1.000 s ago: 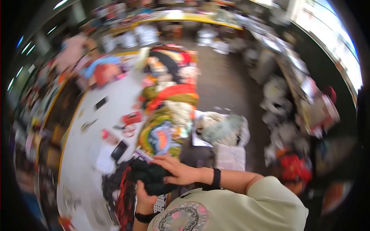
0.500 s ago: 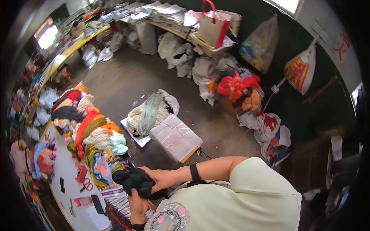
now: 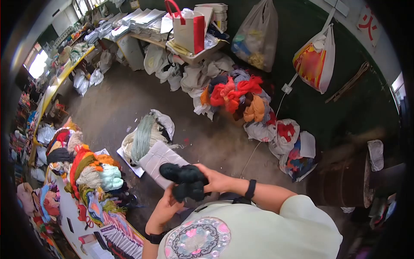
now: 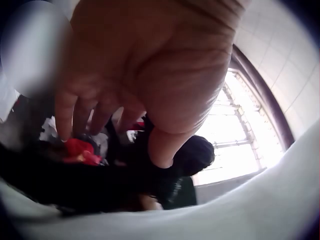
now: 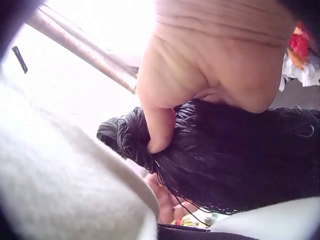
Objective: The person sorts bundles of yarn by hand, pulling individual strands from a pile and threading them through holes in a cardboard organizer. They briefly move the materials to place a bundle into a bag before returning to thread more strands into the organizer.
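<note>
- Both hands have carried the black yarn bundle [image 3: 184, 180] rightward off the table [image 3: 71, 207], out over the floor.
- Left hand [image 3: 166, 207] cups it from below; right hand [image 3: 214, 179] grips it, thumb dug in.
- Loose strands could snag or unravel.
- Colourful yarn heaps line the table; bags crowd the concrete floor [image 3: 129, 99].

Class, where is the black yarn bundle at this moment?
In the head view, the black yarn bundle sits low and centre, gripped between the left hand and right hand, above the wrapped white package.
</note>
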### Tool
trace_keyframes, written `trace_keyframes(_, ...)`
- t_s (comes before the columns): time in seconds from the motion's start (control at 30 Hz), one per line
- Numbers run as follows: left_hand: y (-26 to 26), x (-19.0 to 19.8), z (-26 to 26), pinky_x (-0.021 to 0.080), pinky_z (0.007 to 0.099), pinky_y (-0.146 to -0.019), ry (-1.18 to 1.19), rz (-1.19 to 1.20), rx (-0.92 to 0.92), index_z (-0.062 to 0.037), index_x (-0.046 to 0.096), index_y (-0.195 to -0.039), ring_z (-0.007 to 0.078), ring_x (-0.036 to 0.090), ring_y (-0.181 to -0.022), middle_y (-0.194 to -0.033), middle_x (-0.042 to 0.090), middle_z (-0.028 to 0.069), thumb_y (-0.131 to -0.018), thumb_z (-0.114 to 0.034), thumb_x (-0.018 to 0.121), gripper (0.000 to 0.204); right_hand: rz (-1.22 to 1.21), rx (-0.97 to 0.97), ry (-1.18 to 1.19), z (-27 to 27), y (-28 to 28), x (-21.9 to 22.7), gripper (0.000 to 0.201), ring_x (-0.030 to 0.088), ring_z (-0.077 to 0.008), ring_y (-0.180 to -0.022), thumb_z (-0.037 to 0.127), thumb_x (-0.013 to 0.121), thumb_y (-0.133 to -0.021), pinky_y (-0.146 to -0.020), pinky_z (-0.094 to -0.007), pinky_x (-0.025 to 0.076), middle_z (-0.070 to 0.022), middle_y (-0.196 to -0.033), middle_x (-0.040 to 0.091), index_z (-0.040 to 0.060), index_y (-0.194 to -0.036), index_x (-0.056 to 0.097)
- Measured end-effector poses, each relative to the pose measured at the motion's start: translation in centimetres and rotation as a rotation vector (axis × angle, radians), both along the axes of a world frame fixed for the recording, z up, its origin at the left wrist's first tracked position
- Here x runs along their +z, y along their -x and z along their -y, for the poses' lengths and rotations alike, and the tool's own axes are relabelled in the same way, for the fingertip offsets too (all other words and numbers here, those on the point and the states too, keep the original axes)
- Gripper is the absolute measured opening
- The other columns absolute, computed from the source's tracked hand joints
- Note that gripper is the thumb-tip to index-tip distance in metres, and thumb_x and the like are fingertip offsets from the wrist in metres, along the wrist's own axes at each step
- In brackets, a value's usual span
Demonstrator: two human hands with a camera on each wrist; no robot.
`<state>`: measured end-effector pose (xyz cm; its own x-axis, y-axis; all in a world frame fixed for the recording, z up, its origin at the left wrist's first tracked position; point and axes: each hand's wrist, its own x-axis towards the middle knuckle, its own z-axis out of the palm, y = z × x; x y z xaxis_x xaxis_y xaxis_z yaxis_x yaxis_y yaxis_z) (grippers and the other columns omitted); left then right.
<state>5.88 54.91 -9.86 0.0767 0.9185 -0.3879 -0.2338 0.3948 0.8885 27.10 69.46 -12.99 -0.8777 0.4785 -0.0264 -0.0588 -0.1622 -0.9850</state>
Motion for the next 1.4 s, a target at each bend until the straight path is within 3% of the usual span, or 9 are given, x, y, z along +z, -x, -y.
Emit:
trace_keyframes(0.23, 3.2, -15.6, 3.2, 0.051, 0.0395, -0.086, 0.257, -1.004, -0.174, -0.0021, 0.059, -0.118, 0.0345, 0.065, -0.099, -0.105, 0.066, 0.0213, -0.085, -0.031, 0.067, 0.045, -0.042, -0.459, 0.249, -9.3, -11.2, -0.6, 0.070, 0.049, -0.0128, -0.116, 0.002, 0.069, -0.077, -0.100, -0.0298, 0.040, -0.0040, -0.126, 0.050, 0.0088, -0.138, 0.034)
trace_keyframes(0.5, 7.8, -31.2, 12.6, 0.052, 0.0408, -0.079, 0.757, -0.681, -0.237, -0.0026, 0.066, -0.103, 0.0359, 0.066, -0.090, -0.094, 0.068, 0.0215, -0.087, -0.033, 0.058, 0.035, -0.230, -0.892, 0.207, -24.6, -17.2, 0.9, 0.081, 0.054, -0.0185, -0.114, 0.009, 0.076, -0.071, -0.100, -0.0331, 0.042, -0.0039, -0.126, 0.054, 0.0104, -0.141, 0.037)
trace_keyframes(0.63, 10.7, -37.2, 5.6, 0.052, 0.0426, -0.076, 0.191, -1.170, -0.834, -0.0022, 0.068, -0.093, 0.0377, 0.066, -0.086, -0.092, 0.067, 0.0234, -0.088, -0.029, 0.051, 0.032, -0.291, -0.966, 0.043, -33.6, -18.5, 3.1, 0.057, 0.058, -0.0229, -0.110, 0.011, 0.069, -0.074, -0.099, -0.0357, 0.042, -0.0084, -0.118, 0.061, 0.0008, -0.127, 0.051)
trace_keyframes(0.7, 9.7, -29.6, -5.9, 0.049, 0.0492, -0.065, 0.578, -0.832, -0.203, -0.0054, 0.063, -0.077, 0.0384, 0.064, -0.075, -0.076, 0.063, 0.0220, -0.083, -0.022, 0.054, 0.020, -0.241, -0.986, -0.041, -37.8, -18.4, 5.6, 0.057, 0.056, -0.0236, -0.112, 0.010, 0.066, -0.078, -0.101, -0.0362, 0.041, -0.0086, -0.121, 0.059, 0.0028, -0.131, 0.048)
trace_keyframes(0.73, 12.6, -35.3, -7.0, 0.048, 0.0418, -0.060, -0.086, -1.310, -0.698, -0.0045, 0.066, -0.086, 0.0297, 0.065, -0.068, -0.074, 0.065, 0.0170, -0.087, -0.021, 0.054, 0.020, -0.218, -1.008, -0.097, -40.0, -18.4, 6.7, 0.059, 0.055, -0.0236, -0.114, 0.009, 0.066, -0.078, -0.101, -0.0364, 0.041, -0.0086, -0.123, 0.058, 0.0041, -0.133, 0.046)
trace_keyframes(0.8, 12.8, -28.3, -18.9, 0.046, 0.0282, -0.058, 0.557, -0.418, 0.064, -0.0056, 0.066, -0.092, 0.0112, 0.055, -0.065, -0.076, 0.063, 0.0003, -0.095, -0.032, 0.056, 0.028, -0.219, -1.087, -0.267, -44.2, -18.2, 8.4, 0.065, 0.053, -0.0231, -0.119, 0.002, 0.066, -0.078, -0.104, -0.0366, 0.040, -0.0086, -0.127, 0.055, 0.0066, -0.138, 0.040)
trace_keyframes(1.0, 12.3, -17.7, -35.9, 0.049, 0.0285, -0.078, 0.356, -0.316, 0.356, -0.0054, 0.057, -0.120, 0.0148, 0.063, -0.097, -0.109, 0.065, 0.0062, -0.098, -0.028, 0.052, 0.032, 0.021, -1.076, -0.743, -55.7, -16.0, 9.0, 0.077, 0.047, -0.0188, -0.123, -0.015, 0.059, -0.077, -0.108, -0.0344, 0.035, -0.0075, -0.133, 0.047, 0.0103, -0.144, 0.031)
trace_keyframes(1.17, 11.3, -21.3, -32.5, 0.048, 0.0272, -0.068, 0.539, -0.448, 0.407, -0.0062, 0.061, -0.112, 0.0120, 0.062, -0.083, -0.097, 0.067, 0.0040, -0.097, -0.028, 0.053, 0.028, 0.569, -0.778, -1.050, -65.2, -13.4, 0.5, 0.085, 0.049, -0.0255, -0.123, -0.017, 0.050, -0.064, -0.104, -0.0338, 0.037, -0.0118, -0.132, 0.049, 0.0100, -0.143, 0.032)
trace_keyframes(1.4, 2.4, -19.9, -19.8, 0.047, 0.0272, -0.062, 0.881, -0.567, 0.096, -0.0034, 0.061, -0.102, 0.0114, 0.058, -0.070, -0.086, 0.065, 0.0025, -0.097, -0.026, 0.055, 0.024, 1.009, -0.526, -0.544, -77.0, -12.3, -18.7, 0.078, 0.057, -0.0416, -0.110, 0.009, 0.069, -0.075, -0.092, -0.0464, 0.045, -0.0222, -0.116, 0.061, 0.0143, -0.142, 0.030)
